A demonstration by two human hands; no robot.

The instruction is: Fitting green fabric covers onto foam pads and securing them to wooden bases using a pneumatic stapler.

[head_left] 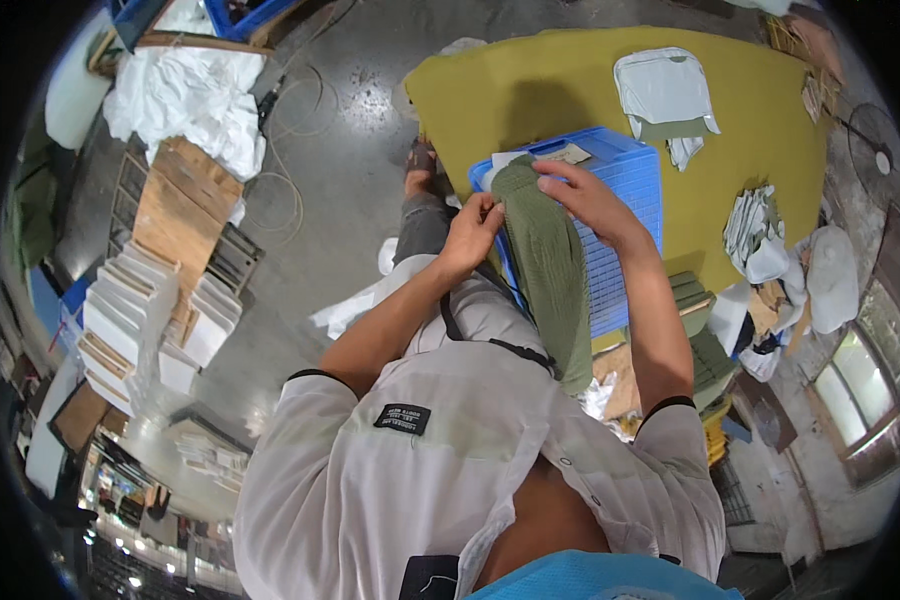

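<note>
A long piece of ribbed green fabric (545,250) hangs from the near-left corner of a blue plastic crate (620,235) down towards my lap. My left hand (473,235) pinches the fabric's left edge near its upper end. On the other side of that end, my right hand (595,205) holds the fabric with its fingertips, its forearm passing over the crate. Beneath the fabric's top, a bit of white material (508,160) shows. Part of the crate is hidden behind the fabric and my right arm.
The crate rests on an olive-yellow covered table (530,70). A pale folded textile piece (665,90) lies at the far right, with a bundle of green-and-white pieces (755,230) nearer. Leftwards stand white stacks (130,310), a wooden board (185,205) and white sheeting (185,95); a cable (295,185) loops on the floor.
</note>
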